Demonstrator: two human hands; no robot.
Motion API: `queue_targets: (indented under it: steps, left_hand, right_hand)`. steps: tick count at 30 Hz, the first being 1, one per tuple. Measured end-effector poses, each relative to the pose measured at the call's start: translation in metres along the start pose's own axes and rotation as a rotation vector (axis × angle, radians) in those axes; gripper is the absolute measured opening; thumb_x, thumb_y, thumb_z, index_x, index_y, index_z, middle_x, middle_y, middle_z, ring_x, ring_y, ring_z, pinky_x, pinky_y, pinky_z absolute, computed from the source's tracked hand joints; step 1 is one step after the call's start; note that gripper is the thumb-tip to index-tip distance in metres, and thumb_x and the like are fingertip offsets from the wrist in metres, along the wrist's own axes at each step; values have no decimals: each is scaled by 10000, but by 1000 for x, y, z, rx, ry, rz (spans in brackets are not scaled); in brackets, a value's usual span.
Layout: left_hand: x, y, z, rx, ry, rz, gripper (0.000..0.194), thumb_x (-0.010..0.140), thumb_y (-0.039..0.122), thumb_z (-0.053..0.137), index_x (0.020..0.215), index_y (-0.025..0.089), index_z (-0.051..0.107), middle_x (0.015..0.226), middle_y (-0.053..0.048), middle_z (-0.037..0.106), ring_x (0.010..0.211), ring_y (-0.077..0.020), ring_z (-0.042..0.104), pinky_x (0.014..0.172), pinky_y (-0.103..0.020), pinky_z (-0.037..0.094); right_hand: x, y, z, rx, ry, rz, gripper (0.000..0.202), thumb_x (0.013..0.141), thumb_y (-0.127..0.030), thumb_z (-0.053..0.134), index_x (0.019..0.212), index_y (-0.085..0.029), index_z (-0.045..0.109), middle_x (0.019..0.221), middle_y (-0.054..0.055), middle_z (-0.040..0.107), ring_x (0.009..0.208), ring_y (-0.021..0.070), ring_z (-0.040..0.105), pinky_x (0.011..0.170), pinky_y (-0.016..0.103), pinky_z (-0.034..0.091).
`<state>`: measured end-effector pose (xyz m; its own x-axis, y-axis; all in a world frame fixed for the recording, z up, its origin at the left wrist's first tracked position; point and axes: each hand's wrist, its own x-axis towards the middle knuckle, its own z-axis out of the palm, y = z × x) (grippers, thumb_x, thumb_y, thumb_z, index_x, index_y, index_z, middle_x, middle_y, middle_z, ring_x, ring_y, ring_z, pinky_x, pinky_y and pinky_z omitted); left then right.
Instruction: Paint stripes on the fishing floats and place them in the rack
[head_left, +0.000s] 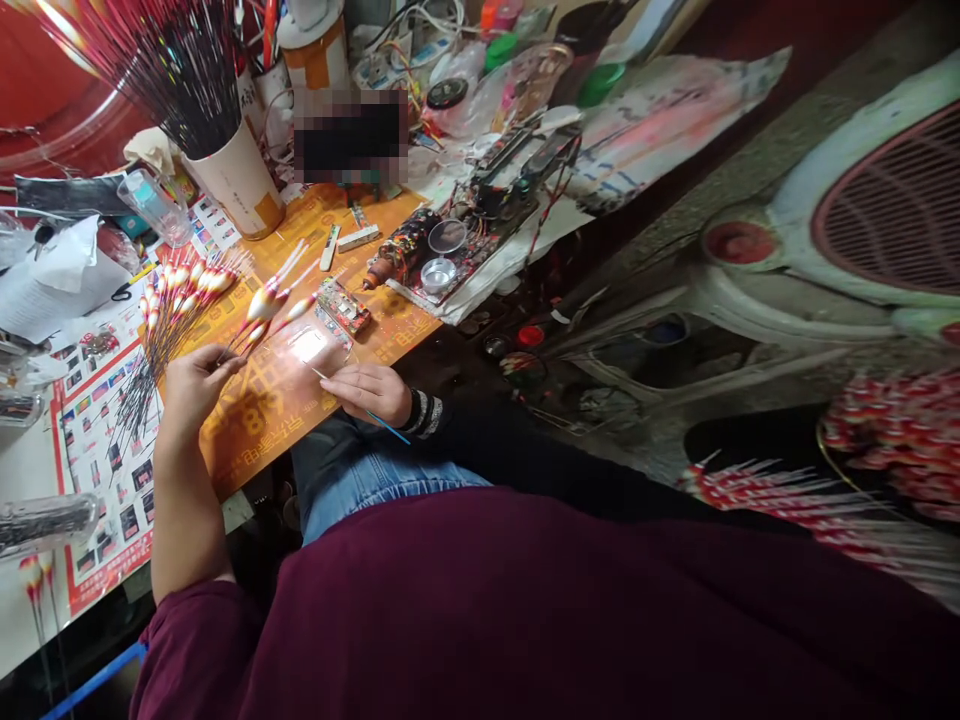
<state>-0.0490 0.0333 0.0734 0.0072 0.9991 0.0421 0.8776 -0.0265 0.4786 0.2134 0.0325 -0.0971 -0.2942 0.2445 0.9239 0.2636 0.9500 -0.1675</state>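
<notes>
My left hand (201,385) is closed in a pinch on the thin dark stems of several fishing floats (261,305), whose white, yellow and red bodies fan out over the orange mat (281,400). In my right hand (371,392) is a thin stick (388,428), pale at the tip and blue at its rear end; its exact kind does not show. Its tip points at a clear, shiny plastic sheet (309,348) between my hands. Left of the held floats lies a bundle of similar floats (187,285), their dark stems spread over printed paper.
A small box (345,308) lies beyond the plastic sheet. A paint-crusted device (409,245) and a round clear dish (439,277) stand to its right. Behind are a white cylinder (236,185) full of dark stems and several jars. A fan (847,200) stands at far right.
</notes>
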Motion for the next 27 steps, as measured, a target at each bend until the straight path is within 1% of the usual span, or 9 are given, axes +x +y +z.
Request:
queue_targets:
  steps: [2,4,9,11,14,17,21,23,27]
  left_hand:
    - [-5,6,-1,-65,-84,7,269,799,457,662,812,192,709,712,-13,674,663,-150,565,620,-260,397]
    - [-7,8,-1,-54,-120,21,266,791,458,664,816,198,720,730,-11,696,669,-151,581,631,-258,409]
    - [-4,2,2,59,-124,43,292,796,500,659,779,213,716,677,-4,677,605,-140,545,584,-255,371]
    - [-4,1,3,106,-121,58,298,803,500,651,748,212,704,663,-9,676,594,-141,544,575,-255,360]
    - [-6,5,2,151,-157,82,305,816,493,636,732,206,696,670,-19,696,576,-138,544,575,-255,354]
    - [-7,10,1,142,-199,97,319,819,498,626,712,203,686,669,-22,703,561,-134,535,568,-253,350]
    - [-7,14,3,70,-225,69,328,793,512,640,701,199,676,672,-28,703,594,-151,561,573,-256,362]
    - [-6,16,5,51,-229,55,330,780,513,650,701,194,679,658,-23,691,579,-144,540,566,-256,355]
    - [-4,20,11,31,-236,62,316,777,486,661,676,187,674,588,-2,641,540,-121,488,545,-246,331]
  right_hand:
    - [1,1,-2,24,-7,3,314,975,-178,531,1277,-150,614,1118,101,742,1114,160,698,920,330,638]
    - [3,1,-4,50,16,-13,339,977,-188,524,1303,-137,599,1121,115,740,1116,168,698,923,333,634]
    - [9,-1,-7,62,58,-51,398,952,-144,540,1346,-92,550,1089,129,741,1056,163,710,907,317,632]
    - [8,-1,-9,45,40,-34,379,953,-134,530,1331,-116,557,1078,108,745,1042,151,713,896,308,635]
    - [5,1,-13,19,-10,-2,321,987,-185,489,1290,-155,591,1081,89,747,1048,143,714,896,311,637]
    - [4,5,-19,-4,-3,-7,330,1001,-221,468,1298,-149,593,1091,104,742,1066,154,712,912,326,632]
    - [4,11,-28,-34,53,-29,362,975,-183,495,1323,-128,575,1081,118,741,1073,174,711,912,339,632]
    - [2,16,-31,-42,49,-1,335,968,-179,501,1285,-140,603,1053,108,747,1065,178,714,904,344,635]
    - [-10,27,-34,-61,-82,222,248,991,-275,506,1149,-195,679,1005,81,755,1000,159,723,902,327,630]
